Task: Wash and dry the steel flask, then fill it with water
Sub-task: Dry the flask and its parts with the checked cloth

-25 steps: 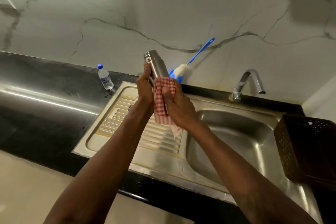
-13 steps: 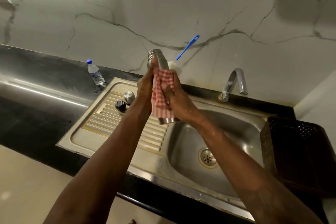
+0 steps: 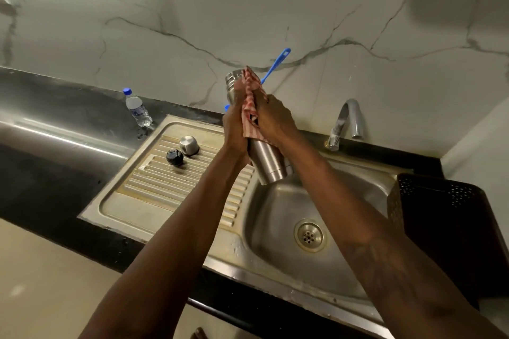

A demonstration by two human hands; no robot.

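The steel flask (image 3: 268, 161) is held tilted above the sink's left rim, mouth end up and away from me. My left hand (image 3: 234, 124) grips its upper body from the left. My right hand (image 3: 272, 118) presses a red-and-white checked cloth (image 3: 250, 107) around the flask's upper half. The flask's bare lower end sticks out below both hands. A steel cup lid (image 3: 189, 145) and a black stopper (image 3: 174, 157) lie on the ribbed drainboard (image 3: 165, 192).
The steel sink basin (image 3: 278, 228) with its drain (image 3: 309, 235) lies below the flask, the tap (image 3: 345, 125) behind it. A small plastic water bottle (image 3: 137, 109) stands on the black counter. A blue bottle brush (image 3: 275, 64) leans on the wall. A dark perforated basket (image 3: 446, 228) sits at right.
The cloth and my right hand have slid up the flask toward its mouth, baring the lower end. The view has dropped, showing the lid, the stopper and the drain.
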